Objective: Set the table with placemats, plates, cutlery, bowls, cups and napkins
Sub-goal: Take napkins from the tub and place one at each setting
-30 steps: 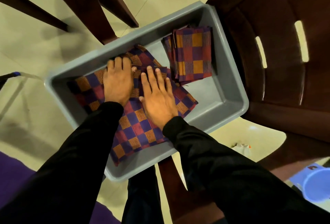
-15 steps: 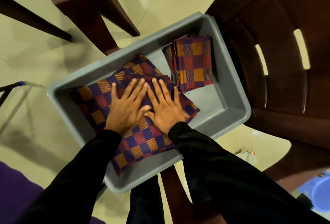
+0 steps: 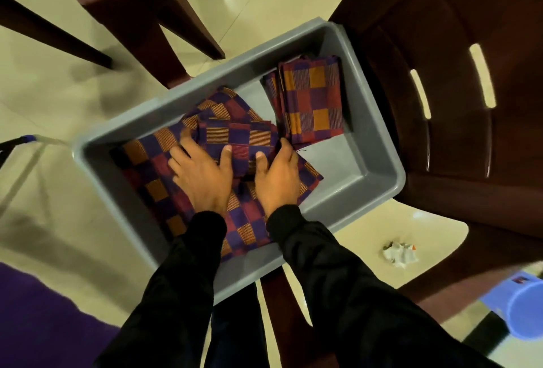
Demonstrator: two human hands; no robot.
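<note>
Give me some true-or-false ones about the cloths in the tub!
1. Both hands grip a folded cloth. True: left hand and right hand hold its edges, thumbs on top.
2. The tub is red. False: it is grey.
3. A second folded stack lies at the tub's far end. True.
4. The tub holds plates. False: only checked cloths show.
5. A spread cloth lies under the hands. True.

Both hands (image 3: 202, 173) (image 3: 277, 173) grip folded napkin (image 3: 238, 140), grey bin (image 3: 379, 144), 2nd stack (image 3: 313, 100) beside
</note>
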